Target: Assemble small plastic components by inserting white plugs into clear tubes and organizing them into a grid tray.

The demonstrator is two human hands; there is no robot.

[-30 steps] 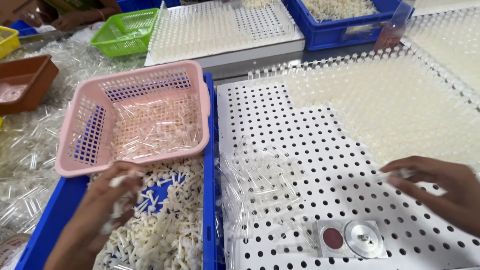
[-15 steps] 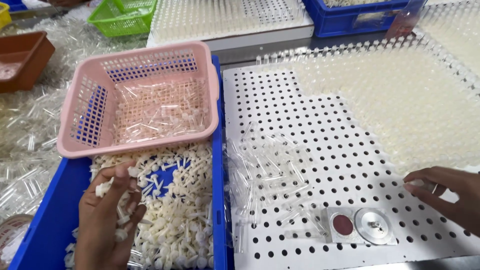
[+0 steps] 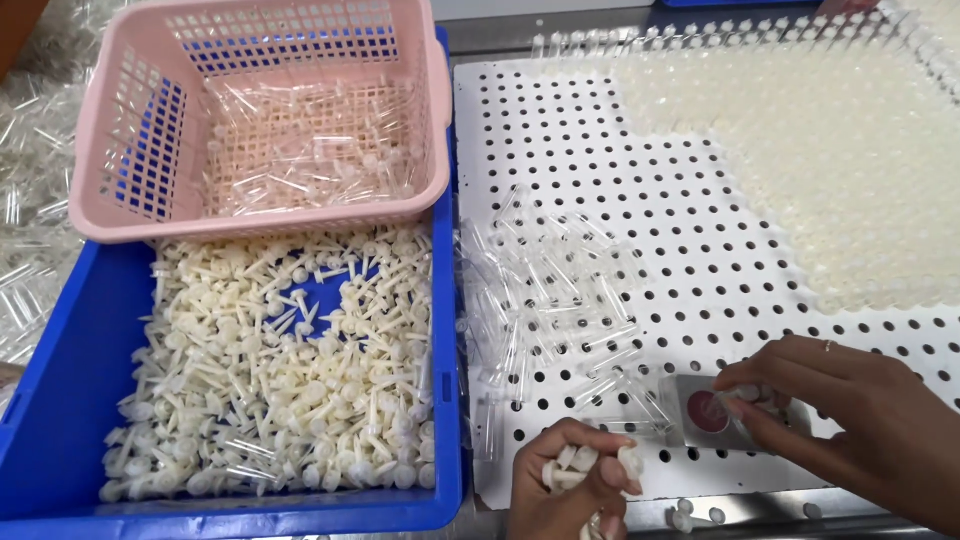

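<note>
My left hand (image 3: 570, 485) is at the near edge of the white perforated board (image 3: 660, 180), closed around a bunch of small white plastic plungers (image 3: 585, 468). My right hand (image 3: 850, 420) rests on the board to its right, fingertips pinching a small white piece just above a red disc in a clear holder (image 3: 708, 412). A loose heap of clear plastic tubes (image 3: 550, 290) lies on the board just beyond both hands. The far right of the board is filled with upright clear tubes (image 3: 840, 160).
A blue bin (image 3: 60, 400) full of white plungers sits to the left. A pink mesh basket (image 3: 260, 120) holding clear tubes rests across its far end. More clear tubes are scattered on the table at far left (image 3: 25, 250).
My left hand has left the blue bin with a handful of plungers and come to the board's near edge. My right hand slid left to the red disc. The view moved closer.
</note>
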